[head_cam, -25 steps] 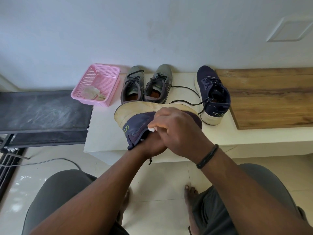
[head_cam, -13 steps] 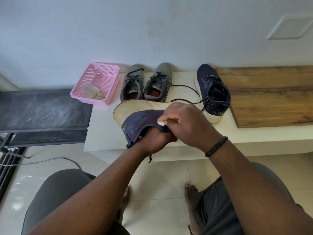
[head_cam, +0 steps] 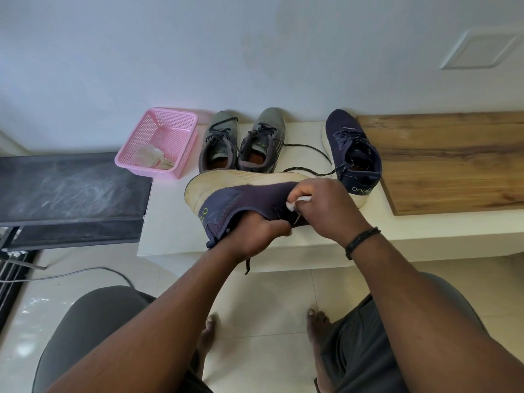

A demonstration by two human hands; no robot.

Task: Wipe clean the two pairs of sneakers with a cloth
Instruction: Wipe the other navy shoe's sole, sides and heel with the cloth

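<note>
Left grip (head_cam: pixel 256 232) clasps the navy sneaker (head_cam: pixel 249 199); right grip (head_cam: pixel 326 207), pinching the white cloth (head_cam: pixel 297 202), has slid toeward.

Both forearms reach up from bottom of frame to centre. Left hand (head_cam: pixel 255 234) curled, gripping from below. Right hand (head_cam: pixel 326 205) above it, fingers bent, pinching; black band on wrist.

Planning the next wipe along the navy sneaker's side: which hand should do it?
Right. The right hand already pinches the white cloth against the navy sneaker; the left hand grips it from below, steadying it.
</note>
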